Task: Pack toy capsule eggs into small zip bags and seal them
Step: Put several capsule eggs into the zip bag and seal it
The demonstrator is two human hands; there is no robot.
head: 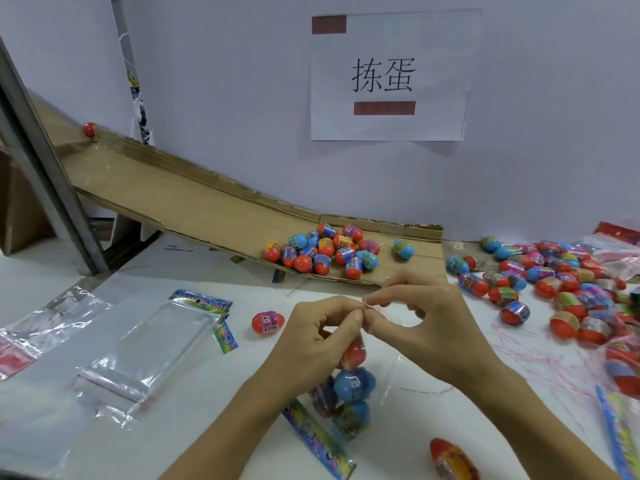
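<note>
Eggs filled the zip bag at lower centre of the frame; we pinched its top edge with our left hand and right hand. A loose egg lay left; empty bags lay farther left.

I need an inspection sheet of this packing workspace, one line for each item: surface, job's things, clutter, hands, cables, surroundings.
Surface: white table, red scribbles at right.
Job's things: filled zip bag with capsule eggs, held upright at its top; empty bags lying at left; loose egg beside them; egg pile at right; eggs at the foot of the cardboard chute.
Clutter: one egg at the near edge; printed header strip at right.
Hands: left hand and right hand both pinch the bag's top edge with their fingers.
Cables: nothing seen.
Surroundings: white wall, paper sign, metal post at left.
</note>
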